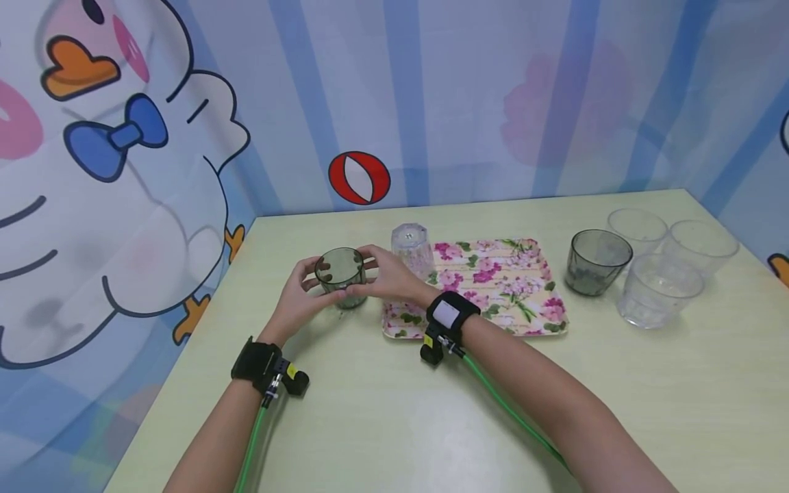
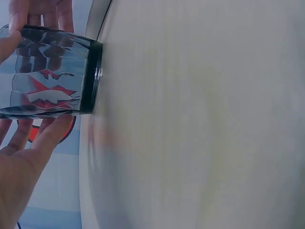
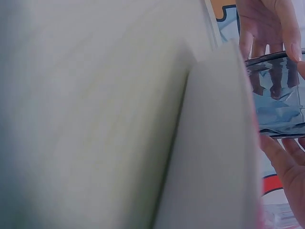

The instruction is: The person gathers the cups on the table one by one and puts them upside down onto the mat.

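Note:
A smoky grey-green glass tumbler [image 1: 340, 268] stands upright, rim up, between my two hands, left of the floral tray [image 1: 524, 329]. My left hand [image 1: 297, 300] grips its left side, fingers behind and thumb across the front. From the right, my right hand [image 1: 390, 277] holds it with thumb and fingers around the wall. In the left wrist view the tumbler's thick base [image 2: 90, 78] is close over the table. An upside-down clear faceted glass [image 1: 411, 248] stands at the tray's back left corner, just beyond my right hand.
Toward the right of the table stand another smoky tumbler [image 1: 598, 261] and three clear glasses, the nearest [image 1: 659, 291] in front of the other two. A printed cloth backdrop [image 1: 462, 103] rises behind the table [image 1: 394, 424]. Green cables [image 1: 505, 404] run from both wrist cameras.

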The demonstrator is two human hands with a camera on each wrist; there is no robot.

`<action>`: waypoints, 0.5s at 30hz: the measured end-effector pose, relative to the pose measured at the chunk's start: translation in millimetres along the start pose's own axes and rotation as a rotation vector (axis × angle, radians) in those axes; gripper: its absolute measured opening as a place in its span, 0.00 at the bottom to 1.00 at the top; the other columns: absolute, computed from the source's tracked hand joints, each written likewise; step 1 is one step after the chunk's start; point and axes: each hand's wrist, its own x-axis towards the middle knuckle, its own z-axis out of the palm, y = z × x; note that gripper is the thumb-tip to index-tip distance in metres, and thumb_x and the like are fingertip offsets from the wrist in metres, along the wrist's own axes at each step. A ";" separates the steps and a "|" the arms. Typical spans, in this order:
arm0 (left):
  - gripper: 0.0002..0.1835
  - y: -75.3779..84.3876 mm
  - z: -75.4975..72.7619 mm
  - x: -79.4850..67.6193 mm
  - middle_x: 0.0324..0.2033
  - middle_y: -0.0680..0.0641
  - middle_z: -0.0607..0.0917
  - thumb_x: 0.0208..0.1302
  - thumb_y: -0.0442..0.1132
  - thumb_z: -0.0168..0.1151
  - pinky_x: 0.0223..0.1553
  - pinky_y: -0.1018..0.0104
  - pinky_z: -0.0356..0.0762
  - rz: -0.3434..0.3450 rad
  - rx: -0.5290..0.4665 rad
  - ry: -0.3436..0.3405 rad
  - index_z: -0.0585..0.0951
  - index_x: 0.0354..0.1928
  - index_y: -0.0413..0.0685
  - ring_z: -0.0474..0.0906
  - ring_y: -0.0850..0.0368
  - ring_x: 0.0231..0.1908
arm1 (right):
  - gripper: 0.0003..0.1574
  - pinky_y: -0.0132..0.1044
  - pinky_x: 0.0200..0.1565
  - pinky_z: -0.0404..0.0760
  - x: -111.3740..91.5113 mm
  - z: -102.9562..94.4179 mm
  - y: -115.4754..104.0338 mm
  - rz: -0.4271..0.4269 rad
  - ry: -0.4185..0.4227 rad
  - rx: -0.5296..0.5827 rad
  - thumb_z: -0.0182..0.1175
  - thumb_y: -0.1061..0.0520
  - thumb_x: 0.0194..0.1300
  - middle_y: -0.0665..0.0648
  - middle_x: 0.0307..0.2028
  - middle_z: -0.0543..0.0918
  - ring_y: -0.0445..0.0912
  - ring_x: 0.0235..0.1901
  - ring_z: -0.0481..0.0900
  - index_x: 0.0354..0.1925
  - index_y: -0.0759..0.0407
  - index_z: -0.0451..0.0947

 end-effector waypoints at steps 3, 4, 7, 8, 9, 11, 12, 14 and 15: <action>0.45 1.2 -0.3 0.1 0.67 0.46 0.65 0.53 0.53 0.71 0.60 0.48 0.75 0.003 0.000 0.002 0.57 0.70 0.59 0.65 0.43 0.67 | 0.44 0.35 0.54 0.83 -0.8 -1.4 -1.3 -0.009 0.000 -0.006 0.69 0.49 0.56 0.58 0.61 0.72 0.51 0.61 0.73 0.66 0.58 0.62; 0.45 1.8 -0.4 0.0 0.67 0.46 0.65 0.54 0.52 0.71 0.60 0.48 0.74 0.009 -0.001 0.004 0.57 0.70 0.58 0.66 0.44 0.67 | 0.44 0.35 0.54 0.83 -1.3 -2.2 -2.5 -0.011 0.001 -0.008 0.69 0.49 0.56 0.58 0.61 0.72 0.51 0.61 0.73 0.66 0.58 0.63; 0.44 4.5 -1.2 -0.1 0.66 0.46 0.65 0.54 0.51 0.71 0.61 0.47 0.74 0.025 -0.003 0.006 0.58 0.70 0.58 0.66 0.43 0.66 | 0.44 0.35 0.54 0.83 -2.0 -4.2 -6.3 -0.017 0.001 0.001 0.69 0.50 0.56 0.58 0.61 0.72 0.51 0.61 0.73 0.66 0.59 0.63; 0.44 5.6 -1.7 -0.3 0.66 0.46 0.65 0.54 0.50 0.71 0.61 0.47 0.73 0.033 -0.003 0.007 0.58 0.70 0.57 0.66 0.43 0.66 | 0.44 0.35 0.54 0.83 -2.1 -4.9 -7.8 -0.017 0.001 0.005 0.69 0.50 0.56 0.58 0.61 0.72 0.52 0.61 0.73 0.65 0.59 0.63; 0.44 6.7 -2.3 -0.5 0.66 0.46 0.65 0.54 0.50 0.71 0.61 0.47 0.73 0.040 -0.005 0.007 0.58 0.70 0.57 0.66 0.43 0.66 | 0.44 0.35 0.54 0.83 -2.1 -5.4 -8.9 -0.017 0.003 0.006 0.69 0.51 0.56 0.58 0.61 0.72 0.51 0.61 0.73 0.65 0.59 0.63; 0.44 9.3 -3.3 -1.0 0.66 0.46 0.65 0.54 0.49 0.71 0.61 0.46 0.73 0.046 -0.003 0.006 0.58 0.69 0.57 0.66 0.43 0.66 | 0.43 0.35 0.53 0.84 -1.7 -6.3 -10.8 -0.017 0.008 0.005 0.70 0.51 0.55 0.58 0.60 0.72 0.51 0.60 0.73 0.65 0.59 0.63; 0.43 10.6 -3.9 -1.2 0.66 0.46 0.65 0.54 0.49 0.71 0.61 0.46 0.74 0.048 0.000 0.007 0.58 0.69 0.57 0.67 0.43 0.65 | 0.43 0.34 0.53 0.84 -1.7 -6.7 -11.8 -0.018 0.013 -0.005 0.70 0.50 0.55 0.58 0.60 0.73 0.51 0.60 0.73 0.65 0.59 0.64; 0.44 13.2 -4.7 -1.8 0.66 0.46 0.66 0.54 0.50 0.71 0.61 0.46 0.74 0.049 0.007 0.009 0.59 0.69 0.57 0.67 0.43 0.65 | 0.44 0.34 0.52 0.84 -1.9 -7.6 -13.7 -0.015 0.021 -0.024 0.70 0.49 0.55 0.58 0.60 0.73 0.51 0.60 0.74 0.64 0.58 0.64; 0.44 14.4 -5.0 -1.9 0.66 0.46 0.66 0.54 0.50 0.71 0.61 0.46 0.74 0.050 0.009 0.009 0.59 0.69 0.57 0.67 0.42 0.65 | 0.43 0.34 0.51 0.84 -2.1 -7.9 -14.6 -0.013 0.024 -0.031 0.70 0.49 0.55 0.58 0.60 0.74 0.51 0.59 0.74 0.64 0.58 0.65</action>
